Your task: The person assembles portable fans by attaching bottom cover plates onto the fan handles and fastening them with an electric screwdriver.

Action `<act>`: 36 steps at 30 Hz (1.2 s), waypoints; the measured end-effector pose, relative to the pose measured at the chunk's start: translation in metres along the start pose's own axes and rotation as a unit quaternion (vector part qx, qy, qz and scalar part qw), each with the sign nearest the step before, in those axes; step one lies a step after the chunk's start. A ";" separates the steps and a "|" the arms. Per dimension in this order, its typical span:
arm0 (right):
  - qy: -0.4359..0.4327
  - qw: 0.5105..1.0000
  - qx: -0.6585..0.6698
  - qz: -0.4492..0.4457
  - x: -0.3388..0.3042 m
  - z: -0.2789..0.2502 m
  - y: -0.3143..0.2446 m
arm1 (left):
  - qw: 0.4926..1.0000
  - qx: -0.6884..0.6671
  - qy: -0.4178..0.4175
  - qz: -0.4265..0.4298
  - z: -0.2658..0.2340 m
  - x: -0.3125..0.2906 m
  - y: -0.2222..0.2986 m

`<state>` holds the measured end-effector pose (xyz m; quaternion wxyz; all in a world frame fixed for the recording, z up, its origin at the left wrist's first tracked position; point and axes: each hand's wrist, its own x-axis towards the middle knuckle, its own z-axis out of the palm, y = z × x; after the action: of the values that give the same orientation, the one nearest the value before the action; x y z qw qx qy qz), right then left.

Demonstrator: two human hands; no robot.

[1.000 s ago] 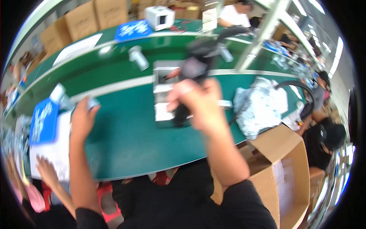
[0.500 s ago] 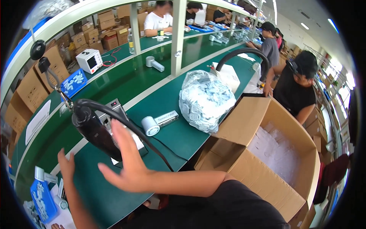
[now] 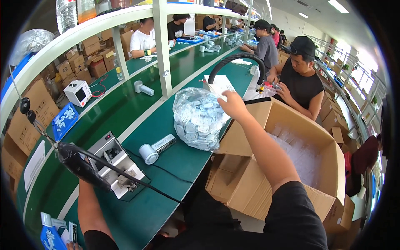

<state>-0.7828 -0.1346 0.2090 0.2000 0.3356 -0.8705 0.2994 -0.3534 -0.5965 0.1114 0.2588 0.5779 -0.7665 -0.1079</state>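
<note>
My right hand (image 3: 234, 106) reaches over the bench, its fingers closed on the upper right edge of a clear plastic bag (image 3: 196, 121) packed with small pale-blue plastic parts. My left forearm (image 3: 91, 208) rises along the bench's left side. Its hand is hidden behind a black electric screwdriver (image 3: 81, 164), which hangs by a hook, so I cannot tell what the fingers do. Beside the screwdriver stands a metal screw feeder (image 3: 118, 166). A grey handheld fan (image 3: 155, 150) lies between the feeder and the bag.
An open carton (image 3: 237, 179) with clear plastic pieces adjoins the bench on the right. Across it, a co-worker (image 3: 302, 83) handles a small part. A black hose (image 3: 246, 56) arches beyond the bag. Blue parts trays (image 3: 65, 121) and another fan (image 3: 143, 88) lie leftward.
My right hand has moved from beside the screwdriver to the bag's upper edge. The left hand has gone behind the screwdriver. The view has shifted, and the co-worker's hands are now raised.
</note>
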 end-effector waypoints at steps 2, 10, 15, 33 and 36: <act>-0.101 0.977 0.070 0.174 -0.002 0.019 0.015 | 1.000 0.007 0.014 -0.017 0.003 0.006 -0.002; -0.031 0.992 0.103 0.067 0.005 0.031 -0.059 | 0.987 -0.022 0.162 0.007 0.039 0.080 -0.093; 0.015 0.984 0.145 0.099 0.011 0.045 -0.060 | 0.933 -0.034 0.295 0.201 0.009 0.071 -0.124; 0.002 0.932 0.334 0.138 0.030 0.042 -0.033 | 0.945 -0.225 0.236 -0.003 -0.153 -0.230 -0.018; 0.148 0.971 0.188 -0.012 0.020 0.012 -0.073 | 0.951 -0.171 0.259 0.004 -0.160 -0.253 -0.013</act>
<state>-0.7476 -0.1951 0.2391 0.2637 0.3294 -0.7552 0.5016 -0.2089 -0.3408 0.1708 0.5436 0.5297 -0.6457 -0.0833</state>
